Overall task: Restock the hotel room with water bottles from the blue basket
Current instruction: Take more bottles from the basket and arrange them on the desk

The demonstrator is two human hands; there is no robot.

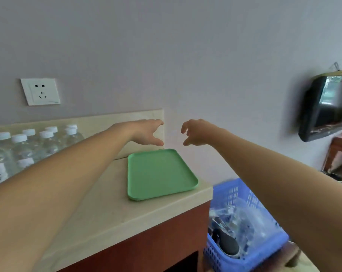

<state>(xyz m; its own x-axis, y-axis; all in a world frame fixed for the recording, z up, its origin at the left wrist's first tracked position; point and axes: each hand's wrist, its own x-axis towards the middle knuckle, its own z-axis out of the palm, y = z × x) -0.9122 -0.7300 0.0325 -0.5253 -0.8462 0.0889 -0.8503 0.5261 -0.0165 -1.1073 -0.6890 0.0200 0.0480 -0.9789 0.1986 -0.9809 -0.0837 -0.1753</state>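
L hand [146, 132] & R hand [197, 132] hover over the smooth green tray [160, 173], fingers [159, 122] loosely spread, holding nothing. The blue basket [230, 193], latticed plastic, sits low at my right by the counter [107, 209]; contents clear, blurry. Best next, imo: grip one bottle round its body and stand it upright w/ the white-capped bottles [21, 152].

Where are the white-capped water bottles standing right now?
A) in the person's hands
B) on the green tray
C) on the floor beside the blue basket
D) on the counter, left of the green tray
D: the bottles stand in a cluster on the counter close to the wall, left of the green tray, which holds none of them.
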